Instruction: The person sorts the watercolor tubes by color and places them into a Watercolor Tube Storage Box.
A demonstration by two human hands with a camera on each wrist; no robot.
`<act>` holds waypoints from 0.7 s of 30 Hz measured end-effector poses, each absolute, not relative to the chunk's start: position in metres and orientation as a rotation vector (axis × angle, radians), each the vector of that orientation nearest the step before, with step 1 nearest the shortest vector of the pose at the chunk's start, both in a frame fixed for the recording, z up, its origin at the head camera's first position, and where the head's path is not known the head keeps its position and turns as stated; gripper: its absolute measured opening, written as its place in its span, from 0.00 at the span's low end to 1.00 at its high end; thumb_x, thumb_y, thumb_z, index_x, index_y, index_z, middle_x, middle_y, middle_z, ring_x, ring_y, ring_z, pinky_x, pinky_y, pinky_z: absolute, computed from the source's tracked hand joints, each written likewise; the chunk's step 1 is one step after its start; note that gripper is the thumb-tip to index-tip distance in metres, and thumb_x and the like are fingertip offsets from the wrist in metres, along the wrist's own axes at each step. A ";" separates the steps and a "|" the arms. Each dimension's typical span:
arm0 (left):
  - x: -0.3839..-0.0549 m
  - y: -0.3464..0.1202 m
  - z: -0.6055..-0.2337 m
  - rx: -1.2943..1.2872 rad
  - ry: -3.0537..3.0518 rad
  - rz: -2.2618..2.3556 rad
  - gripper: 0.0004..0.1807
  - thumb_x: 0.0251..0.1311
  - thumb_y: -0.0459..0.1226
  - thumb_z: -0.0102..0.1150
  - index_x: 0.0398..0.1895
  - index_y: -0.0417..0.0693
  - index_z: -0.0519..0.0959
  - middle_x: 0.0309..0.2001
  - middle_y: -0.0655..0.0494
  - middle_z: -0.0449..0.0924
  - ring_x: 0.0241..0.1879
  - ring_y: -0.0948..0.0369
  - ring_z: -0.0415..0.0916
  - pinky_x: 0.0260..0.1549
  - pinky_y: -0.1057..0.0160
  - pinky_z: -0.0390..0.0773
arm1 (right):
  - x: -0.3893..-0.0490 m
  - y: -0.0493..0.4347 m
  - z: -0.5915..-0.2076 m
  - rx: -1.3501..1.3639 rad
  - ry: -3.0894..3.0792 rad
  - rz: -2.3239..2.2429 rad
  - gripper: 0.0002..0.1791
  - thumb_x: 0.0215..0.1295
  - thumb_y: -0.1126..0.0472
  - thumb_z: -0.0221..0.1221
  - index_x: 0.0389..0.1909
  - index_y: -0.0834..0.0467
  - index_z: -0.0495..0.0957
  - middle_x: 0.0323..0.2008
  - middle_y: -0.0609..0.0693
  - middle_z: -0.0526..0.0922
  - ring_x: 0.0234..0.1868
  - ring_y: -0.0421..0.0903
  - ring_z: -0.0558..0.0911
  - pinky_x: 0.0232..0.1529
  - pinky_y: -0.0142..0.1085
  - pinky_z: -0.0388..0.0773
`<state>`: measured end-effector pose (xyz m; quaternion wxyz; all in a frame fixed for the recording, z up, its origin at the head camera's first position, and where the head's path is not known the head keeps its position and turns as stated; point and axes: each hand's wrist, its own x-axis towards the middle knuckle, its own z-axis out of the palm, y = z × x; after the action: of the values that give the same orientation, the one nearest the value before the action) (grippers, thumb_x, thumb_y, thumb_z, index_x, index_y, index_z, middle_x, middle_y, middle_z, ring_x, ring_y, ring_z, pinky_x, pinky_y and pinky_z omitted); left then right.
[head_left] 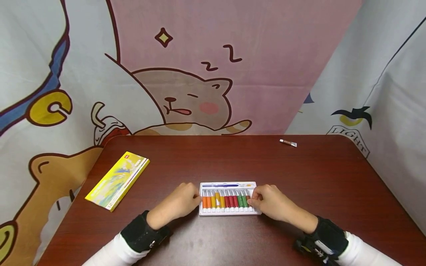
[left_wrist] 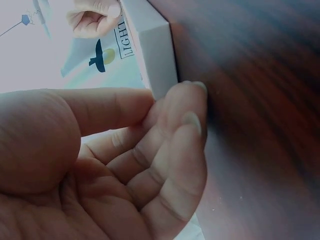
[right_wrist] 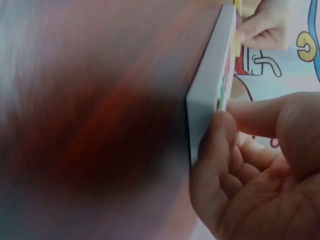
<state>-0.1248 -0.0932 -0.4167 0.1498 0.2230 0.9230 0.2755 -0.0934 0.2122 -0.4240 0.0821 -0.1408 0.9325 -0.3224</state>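
A white tray (head_left: 229,214) lies on the table in front of me, holding a row of small paint tubes (head_left: 227,201) in orange, yellow, red, green and brown. A thin blue paintbrush (head_left: 221,185) lies along its far side. My left hand (head_left: 182,199) pinches the tray's left end between thumb and curled fingers; the tray's white side wall (left_wrist: 157,55) shows in the left wrist view. At the opposite end my right hand (head_left: 271,201) grips the tray, thumb over the rim beside the brown tube and fingers against the outer wall (right_wrist: 210,85).
A yellow paint box (head_left: 118,181) lies slanted at the table's left side. One loose brown paint tube (head_left: 288,143) rests near the back edge, right of centre. Behind the dark wooden table (head_left: 226,244) hangs a printed cloth (head_left: 266,66) with cartoon animals.
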 end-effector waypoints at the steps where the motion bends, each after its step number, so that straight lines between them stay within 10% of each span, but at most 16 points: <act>1: -0.125 -0.093 -0.417 0.636 2.647 0.792 0.21 0.67 0.31 0.64 0.13 0.48 0.78 0.15 0.65 0.58 0.18 0.64 0.58 0.20 0.66 0.58 | -0.096 0.214 -0.422 -0.428 2.812 -0.947 0.15 0.68 0.61 0.70 0.22 0.50 0.78 0.17 0.38 0.69 0.18 0.33 0.65 0.20 0.30 0.62; 7: -0.125 -0.093 -0.417 0.626 2.634 0.803 0.20 0.67 0.31 0.64 0.14 0.48 0.79 0.15 0.64 0.59 0.18 0.64 0.58 0.20 0.66 0.59 | -0.128 0.238 -0.411 -0.423 3.096 -0.802 0.05 0.68 0.59 0.69 0.34 0.55 0.85 0.23 0.42 0.77 0.22 0.39 0.70 0.24 0.36 0.68; 13: -0.126 -0.094 -0.418 0.653 2.641 0.808 0.21 0.67 0.31 0.63 0.13 0.48 0.80 0.14 0.65 0.59 0.19 0.64 0.59 0.21 0.65 0.60 | -0.171 0.270 -0.405 -0.380 3.226 -0.629 0.16 0.70 0.57 0.66 0.50 0.65 0.83 0.46 0.61 0.86 0.44 0.58 0.84 0.43 0.55 0.81; 21: -0.124 -0.095 -0.416 0.643 2.638 0.816 0.21 0.68 0.31 0.64 0.13 0.48 0.79 0.15 0.65 0.59 0.18 0.64 0.59 0.20 0.66 0.60 | -0.227 0.312 -0.421 -0.315 3.167 -0.323 0.25 0.73 0.62 0.58 0.62 0.78 0.74 0.60 0.75 0.77 0.64 0.73 0.72 0.65 0.64 0.69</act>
<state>-0.1244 -0.0947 -0.4165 0.1527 0.2242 0.9195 0.2845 -0.2268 0.3116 -0.4208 -0.0285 -0.0983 0.9896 -0.1010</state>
